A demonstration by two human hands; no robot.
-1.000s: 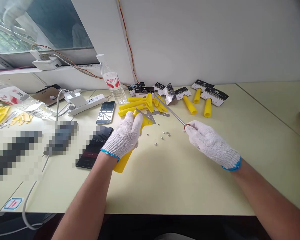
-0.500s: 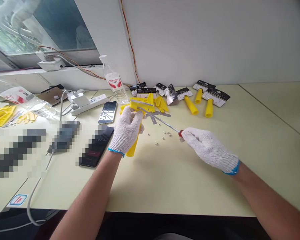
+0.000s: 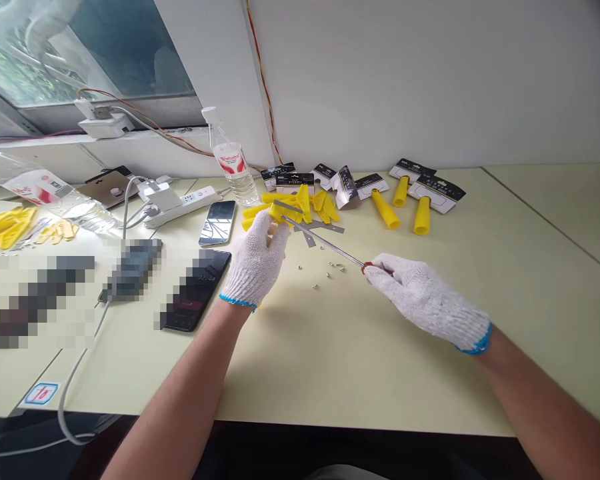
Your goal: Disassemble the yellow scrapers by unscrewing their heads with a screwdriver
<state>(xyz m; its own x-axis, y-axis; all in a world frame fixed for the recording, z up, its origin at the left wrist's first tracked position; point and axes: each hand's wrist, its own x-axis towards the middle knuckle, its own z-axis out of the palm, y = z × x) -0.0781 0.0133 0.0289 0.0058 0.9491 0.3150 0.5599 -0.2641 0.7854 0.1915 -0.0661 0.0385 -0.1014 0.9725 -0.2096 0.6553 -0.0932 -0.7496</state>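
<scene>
In a white knit glove with a blue cuff, my left hand (image 3: pixel 256 267) grips a yellow plastic scraper (image 3: pixel 279 212) with a flat grey blade along its head. Most of its handle is hidden behind the glove. My right hand (image 3: pixel 420 292), gloved alike, is closed round the red handle of a screwdriver (image 3: pixel 330 245). The screwdriver's long metal shaft slopes up to the left, its tip at the scraper's head. Beneath the shaft lie several small screws (image 3: pixel 329 274). Flat metal blades (image 3: pixel 325 228) and loose yellow parts (image 3: pixel 305 205) lie just beyond my left hand.
Yellow handles (image 3: pixel 421 217) with black-and-white cards (image 3: pixel 439 193) lie at the back right. A water bottle (image 3: pixel 235 170) stands by the wall. Phones (image 3: pixel 217 223), a power strip (image 3: pixel 195 198) and a white cable (image 3: pixel 63 400) occupy the left, with another bottle (image 3: pixel 55 193) lying down.
The scraper has turned in my left hand, so its head looks shorter and its handle is now mostly hidden. The screwdriver's tip stays at its head; my right hand has shifted slightly right.
</scene>
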